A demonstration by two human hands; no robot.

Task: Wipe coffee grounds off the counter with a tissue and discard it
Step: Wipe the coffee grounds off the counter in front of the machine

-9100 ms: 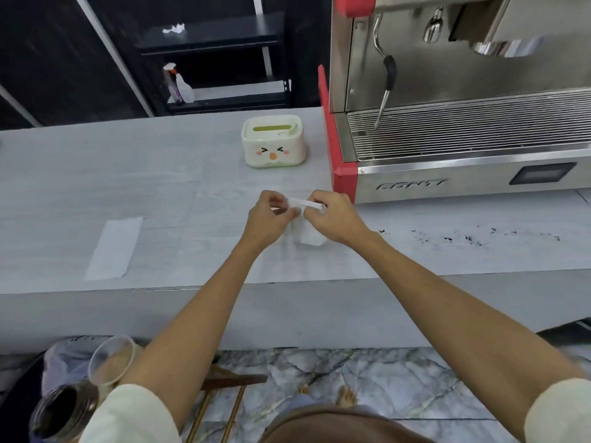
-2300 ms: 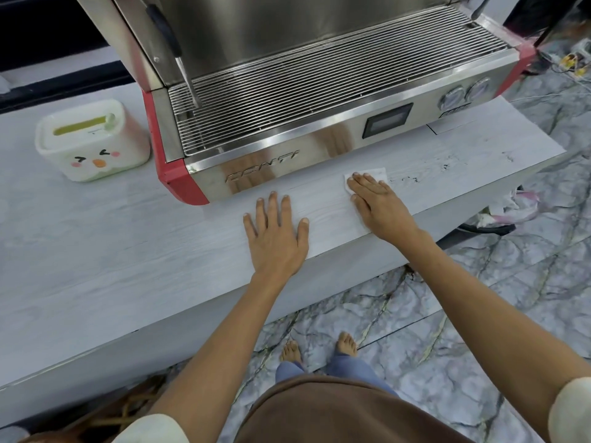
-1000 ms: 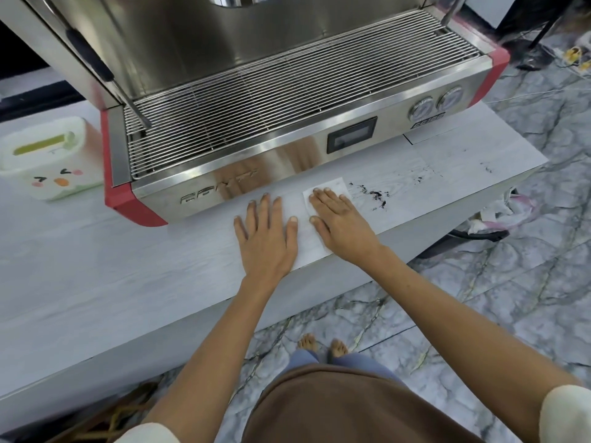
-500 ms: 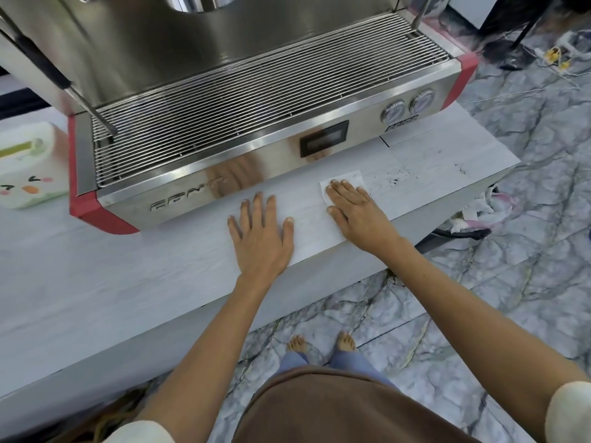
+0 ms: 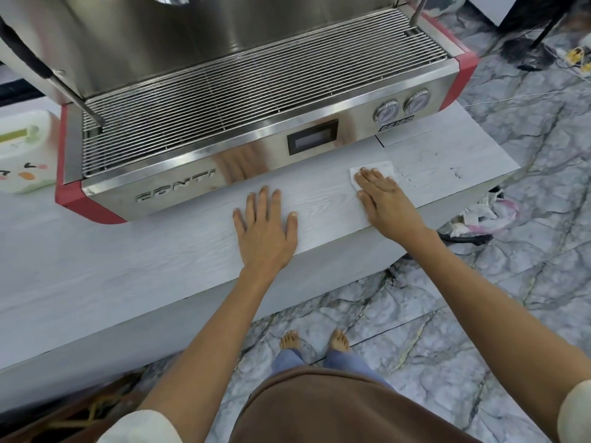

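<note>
Head view: the right hand [image 5: 385,199] presses flat on the tissue [image 5: 371,169] near the counter's [image 5: 128,266] front edge to wipe coffee grounds [image 5: 455,172], while the left hand [image 5: 265,231] lies flat and bare, steadying.

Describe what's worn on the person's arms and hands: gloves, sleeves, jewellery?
Both hands are bare: the left hand and right hand show no gloves, rings or watch. Forearms are uncovered. Cream short sleeves end near the elbows, left sleeve and right sleeve.
</note>
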